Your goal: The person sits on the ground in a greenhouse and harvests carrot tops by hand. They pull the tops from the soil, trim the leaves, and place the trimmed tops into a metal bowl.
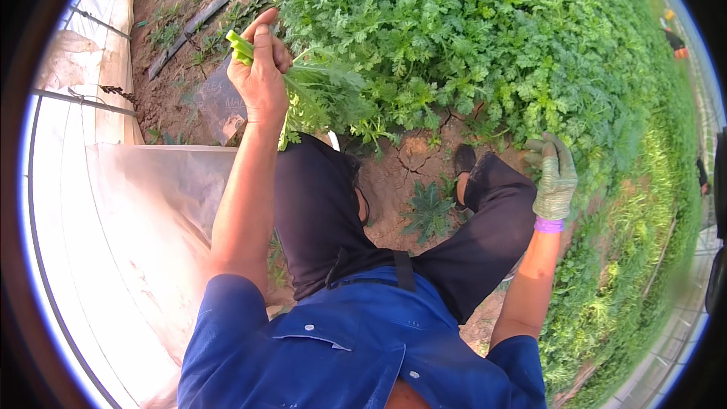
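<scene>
My bare left hand point(264, 76), raised at the upper left, is closed around a bunch of leafy green stalks point(241, 48). The cut-looking pale stem ends stick out on the left of the fist, and the feathery leaves hang to the right over my knee. A green knit glove with a purple cuff covers my right hand point(551, 173). Its fingers are loosely curved beside the edge of the leafy crop point(483, 28); no held thing shows, though the palm side is partly hidden.
Cracked soil point(397, 182) lies between my legs, with a low jagged-leaved weed point(430, 211). Plastic sheeting point(130, 199) and metal greenhouse bars point(85, 101) stand at the left. A dark strip point(199, 20) lies on the soil at upper left. More plants grow along the right.
</scene>
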The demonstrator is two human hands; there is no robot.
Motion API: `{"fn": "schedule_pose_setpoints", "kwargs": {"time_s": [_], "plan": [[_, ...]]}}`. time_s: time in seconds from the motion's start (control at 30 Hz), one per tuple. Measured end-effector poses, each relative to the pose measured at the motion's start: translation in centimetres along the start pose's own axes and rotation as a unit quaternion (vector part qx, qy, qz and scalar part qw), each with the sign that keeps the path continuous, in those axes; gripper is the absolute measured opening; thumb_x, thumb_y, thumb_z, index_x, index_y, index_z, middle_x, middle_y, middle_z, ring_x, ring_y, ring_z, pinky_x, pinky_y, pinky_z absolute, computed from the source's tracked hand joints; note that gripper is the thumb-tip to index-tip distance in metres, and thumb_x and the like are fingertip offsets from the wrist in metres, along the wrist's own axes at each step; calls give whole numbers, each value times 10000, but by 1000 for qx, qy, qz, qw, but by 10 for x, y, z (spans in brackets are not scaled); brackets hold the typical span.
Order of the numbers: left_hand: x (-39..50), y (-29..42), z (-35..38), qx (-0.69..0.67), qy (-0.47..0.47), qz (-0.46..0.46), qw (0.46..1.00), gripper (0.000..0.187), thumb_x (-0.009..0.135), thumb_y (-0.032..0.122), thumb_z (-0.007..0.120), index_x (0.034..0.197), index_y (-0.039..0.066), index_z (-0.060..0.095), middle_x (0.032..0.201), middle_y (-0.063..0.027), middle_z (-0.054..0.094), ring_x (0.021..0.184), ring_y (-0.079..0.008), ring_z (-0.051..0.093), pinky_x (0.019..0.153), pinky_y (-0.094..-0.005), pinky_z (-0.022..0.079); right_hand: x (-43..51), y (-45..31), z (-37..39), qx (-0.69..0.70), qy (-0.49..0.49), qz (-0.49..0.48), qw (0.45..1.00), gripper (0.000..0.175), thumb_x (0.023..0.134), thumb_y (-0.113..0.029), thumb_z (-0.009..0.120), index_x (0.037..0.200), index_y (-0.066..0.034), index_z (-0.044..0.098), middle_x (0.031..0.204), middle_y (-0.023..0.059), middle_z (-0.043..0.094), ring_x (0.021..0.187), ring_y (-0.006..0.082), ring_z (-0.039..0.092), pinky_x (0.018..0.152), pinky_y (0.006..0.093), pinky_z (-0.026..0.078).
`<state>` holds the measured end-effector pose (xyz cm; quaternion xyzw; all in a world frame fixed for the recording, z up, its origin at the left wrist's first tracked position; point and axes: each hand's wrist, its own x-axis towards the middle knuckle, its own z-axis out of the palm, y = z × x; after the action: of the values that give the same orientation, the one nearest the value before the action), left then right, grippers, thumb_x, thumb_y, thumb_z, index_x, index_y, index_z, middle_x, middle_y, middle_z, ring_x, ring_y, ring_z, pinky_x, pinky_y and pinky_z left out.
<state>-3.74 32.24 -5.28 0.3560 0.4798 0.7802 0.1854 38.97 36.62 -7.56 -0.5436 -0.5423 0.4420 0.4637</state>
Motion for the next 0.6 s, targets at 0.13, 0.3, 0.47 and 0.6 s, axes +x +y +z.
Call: {"fn": "schedule_pose_setpoints", "kwargs": {"time_s": [0.13, 0.3, 0.47, 0.6], "plan": [[-20, -16, 22, -59, -49, -112, 991, 384, 1031, 249, 531, 1243, -71, 562, 686, 16, 468, 624, -92, 463, 601, -272, 422, -16, -39, 134, -162, -191, -246, 936, 454, 899, -236, 721, 1278, -23, 589, 1200, 124, 664, 1054, 223, 655, 883, 335, 519], [-55, -31, 17, -193, -63, -248, 947, 398, 986, 337, 615, 1113, -40, 628, 680, -3, 482, 622, -128, 486, 644, -288, 438, -43, -28, 243, -283, -251, -244, 893, 654, 723, -297, 812, 1251, -10, 554, 1182, 204, 642, 1071, 401, 615, 885, 430, 508], [-77, -38, -31, -329, -223, -387, 832, 278, 933, 280, 691, 1034, 22, 665, 696, -19, 526, 663, -176, 551, 649, -313, 469, -72, 22, 246, -11, -408, 99, 907, 373, 809, -205, 774, 1103, -18, 642, 944, 100, 698, 889, 225, 652, 818, 345, 502], [-91, -48, -37, -258, -272, -406, 833, 272, 956, 236, 663, 1074, -7, 632, 661, -18, 528, 611, -137, 541, 643, -314, 506, -82, 44, 233, 26, -453, 109, 884, 346, 826, -232, 779, 1062, -14, 651, 920, 33, 676, 851, 123, 591, 780, 310, 490]]}}
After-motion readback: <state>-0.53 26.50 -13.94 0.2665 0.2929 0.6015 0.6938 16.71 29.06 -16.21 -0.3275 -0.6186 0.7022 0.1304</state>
